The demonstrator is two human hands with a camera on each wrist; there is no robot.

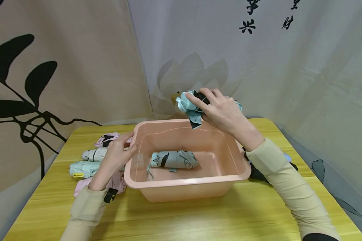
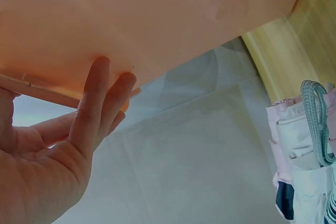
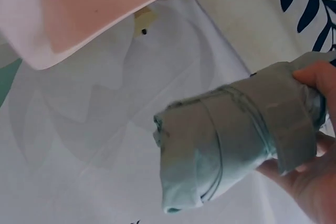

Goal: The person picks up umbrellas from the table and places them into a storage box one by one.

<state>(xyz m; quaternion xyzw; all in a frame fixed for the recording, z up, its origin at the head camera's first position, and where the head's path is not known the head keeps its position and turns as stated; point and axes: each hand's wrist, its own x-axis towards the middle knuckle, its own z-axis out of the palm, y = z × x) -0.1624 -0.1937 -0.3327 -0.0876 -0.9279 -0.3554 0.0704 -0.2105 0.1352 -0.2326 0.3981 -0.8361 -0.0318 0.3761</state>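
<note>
A peach plastic tub [image 1: 187,179] stands on the table. My left hand [image 1: 119,152] grips its left rim, and in the left wrist view the fingers [image 2: 93,103] lie against the outer wall. Above the tub's back edge, my right hand [image 1: 223,112] holds a folded pale-blue umbrella [image 1: 188,104] with a black part. The right wrist view shows this umbrella [image 3: 220,135] rolled up, its closing strap around it and the hand at one end. Inside the tub a grey-green folded umbrella [image 1: 175,159] lies on its side, its cord hanging toward the front left.
Several folded umbrellas lie left of the tub: a white one [image 1: 95,154], a mint one [image 1: 84,169] and pink ones [image 1: 117,182]. Dark and blue folded items [image 1: 257,174] are partly hidden behind my right forearm. A printed cloth [image 1: 199,43] hangs behind the yellow wooden table [image 1: 181,221].
</note>
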